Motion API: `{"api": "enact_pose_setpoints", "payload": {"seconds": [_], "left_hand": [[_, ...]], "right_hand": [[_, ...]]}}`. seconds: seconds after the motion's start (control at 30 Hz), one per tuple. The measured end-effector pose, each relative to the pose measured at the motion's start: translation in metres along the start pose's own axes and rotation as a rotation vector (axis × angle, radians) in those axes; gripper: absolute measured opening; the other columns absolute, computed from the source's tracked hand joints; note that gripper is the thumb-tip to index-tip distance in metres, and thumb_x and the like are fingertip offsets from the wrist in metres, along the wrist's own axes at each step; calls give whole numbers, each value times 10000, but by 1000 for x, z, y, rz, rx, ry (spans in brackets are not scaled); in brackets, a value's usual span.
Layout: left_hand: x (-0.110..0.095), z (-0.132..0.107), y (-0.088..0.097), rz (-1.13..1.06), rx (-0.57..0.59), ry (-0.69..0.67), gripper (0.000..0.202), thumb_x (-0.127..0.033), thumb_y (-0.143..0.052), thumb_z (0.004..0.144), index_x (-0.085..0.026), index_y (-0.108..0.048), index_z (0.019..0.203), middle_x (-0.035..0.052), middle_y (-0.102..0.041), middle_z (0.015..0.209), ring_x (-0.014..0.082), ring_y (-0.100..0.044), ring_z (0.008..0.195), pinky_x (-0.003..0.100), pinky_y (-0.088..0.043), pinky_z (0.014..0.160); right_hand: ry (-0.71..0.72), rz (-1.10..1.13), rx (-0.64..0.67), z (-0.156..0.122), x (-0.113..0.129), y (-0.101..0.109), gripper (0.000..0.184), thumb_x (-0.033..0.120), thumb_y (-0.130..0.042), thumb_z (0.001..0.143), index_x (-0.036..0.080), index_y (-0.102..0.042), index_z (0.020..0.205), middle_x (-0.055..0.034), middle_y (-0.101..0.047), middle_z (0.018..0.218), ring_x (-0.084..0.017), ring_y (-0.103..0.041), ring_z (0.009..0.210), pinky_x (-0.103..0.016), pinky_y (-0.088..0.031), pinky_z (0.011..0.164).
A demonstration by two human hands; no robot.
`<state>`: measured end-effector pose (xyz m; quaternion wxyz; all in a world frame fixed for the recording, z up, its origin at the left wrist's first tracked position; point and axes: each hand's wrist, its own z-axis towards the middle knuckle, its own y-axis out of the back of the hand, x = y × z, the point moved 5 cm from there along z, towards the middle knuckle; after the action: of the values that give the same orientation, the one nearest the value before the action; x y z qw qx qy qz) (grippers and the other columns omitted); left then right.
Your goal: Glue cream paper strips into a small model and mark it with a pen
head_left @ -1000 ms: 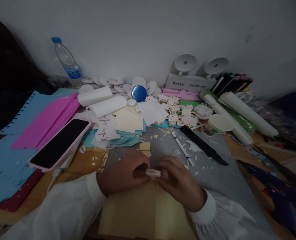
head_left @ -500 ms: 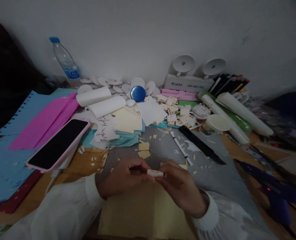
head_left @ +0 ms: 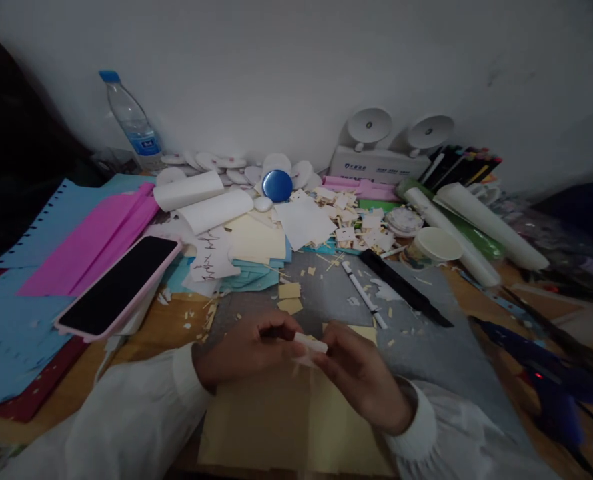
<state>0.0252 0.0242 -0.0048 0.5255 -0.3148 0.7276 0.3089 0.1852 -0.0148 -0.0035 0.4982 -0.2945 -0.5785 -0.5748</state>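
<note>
Between my two hands is a small white piece that looks like folded paper (head_left: 311, 343), held at chest side of the mat. My left hand (head_left: 256, 350) pinches its left end between thumb and fingers. At the other end, the fingertips of my right hand (head_left: 359, 370) are closed on it. A pale flap hangs under the piece, partly hidden by the fingers. Below both hands lies a yellowish card sheet (head_left: 261, 427), and small yellow paper squares (head_left: 289, 298) rest just beyond them.
A grey mat (head_left: 426, 347) carries scraps, a white pen (head_left: 363, 295) and a black cutter-like tool (head_left: 406, 288). To the left lies a phone (head_left: 119, 287); to the right, a blue glue gun (head_left: 541, 373) with a red light. Paper cup (head_left: 433, 247), paper rolls and a bottle (head_left: 133, 123) stand farther back.
The white piece has tilted, its right end now lower, and a pale flap shows beneath it. Both hands stay close together in nearly the same place.
</note>
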Motion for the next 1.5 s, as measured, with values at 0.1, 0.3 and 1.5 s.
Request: {"api": "enact_pose_setpoints", "payload": {"seconds": [0.1, 0.3, 1.5], "left_hand": [[-4, 0, 0, 48, 20, -58, 230, -399, -630, 806, -183, -635, 885, 12, -643, 820, 150, -595, 759, 231, -475, 654], [-9, -2, -1, 109, 76, -182, 255, -405, -566, 863, -163, -645, 857, 48, -644, 792, 165, -604, 733, 243, -477, 628], [-27, -7, 4, 726, -225, -472, 126, -247, -575, 880, -189, -668, 942, 45, -669, 956, 179, -619, 897, 308, -491, 812]], "right_hand": [[-44, 88, -12, 0, -4, 1, 253, 374, -553, 904, 208, -487, 725, 21, -478, 663, -125, -449, 606, -236, -359, 531], [-90, 110, 95, -1, -6, 0, 278, 409, -499, 925, 202, -491, 740, 28, -451, 643, -116, -419, 580, -231, -340, 507], [51, -661, -449, 14, -1, 87, 141, 335, -528, 891, 194, -536, 892, 3, -560, 620, -160, -542, 519, -267, -416, 502]]}}
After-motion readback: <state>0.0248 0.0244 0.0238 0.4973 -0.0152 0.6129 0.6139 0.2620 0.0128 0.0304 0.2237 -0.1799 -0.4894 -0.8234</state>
